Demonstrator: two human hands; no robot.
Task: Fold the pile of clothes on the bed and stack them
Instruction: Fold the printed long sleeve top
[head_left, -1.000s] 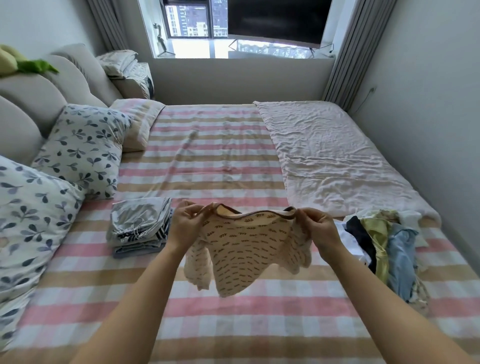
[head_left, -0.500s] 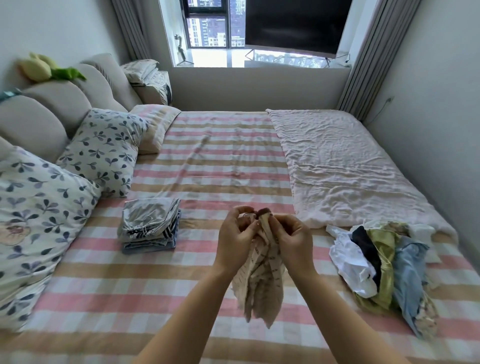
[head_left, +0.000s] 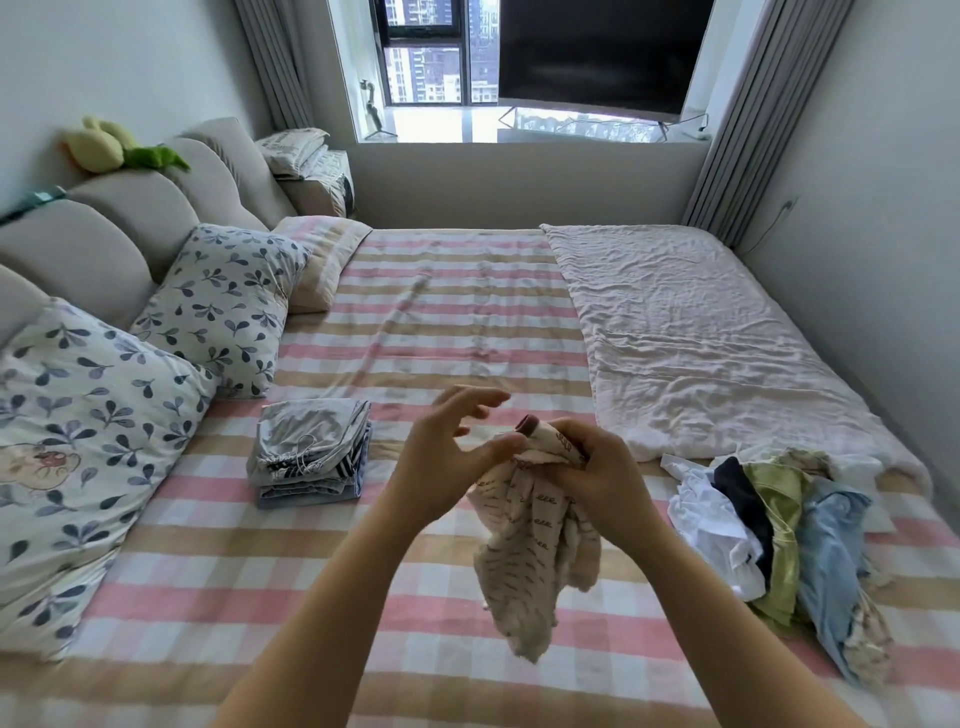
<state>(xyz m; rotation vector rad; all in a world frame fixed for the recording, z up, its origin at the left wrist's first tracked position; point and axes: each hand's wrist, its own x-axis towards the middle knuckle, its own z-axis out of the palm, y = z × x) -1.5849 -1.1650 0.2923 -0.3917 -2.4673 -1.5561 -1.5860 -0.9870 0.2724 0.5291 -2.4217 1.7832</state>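
Observation:
A small cream garment (head_left: 524, 545) with a dark print hangs doubled over above the striped bed (head_left: 415, 338). My right hand (head_left: 597, 467) grips its bunched top edge. My left hand (head_left: 447, 457) is just left of it, fingers spread and lifted off the cloth, the thumb tip close to the top edge. A stack of folded clothes (head_left: 311, 452), grey on top with a drawstring, lies on the bed to the left. The unfolded pile (head_left: 769, 535), with white, dark, green and blue pieces, lies to the right.
A crumpled pink blanket (head_left: 701, 338) covers the bed's right side up to the wall. Leaf-print pillows (head_left: 228, 306) lean on the padded headboard (head_left: 104, 244) at the left. A window sill runs along the far end.
The garment was spread wide between both hands, then brought together in half. My left hand has now let go and opened, while my right hand keeps both corners.

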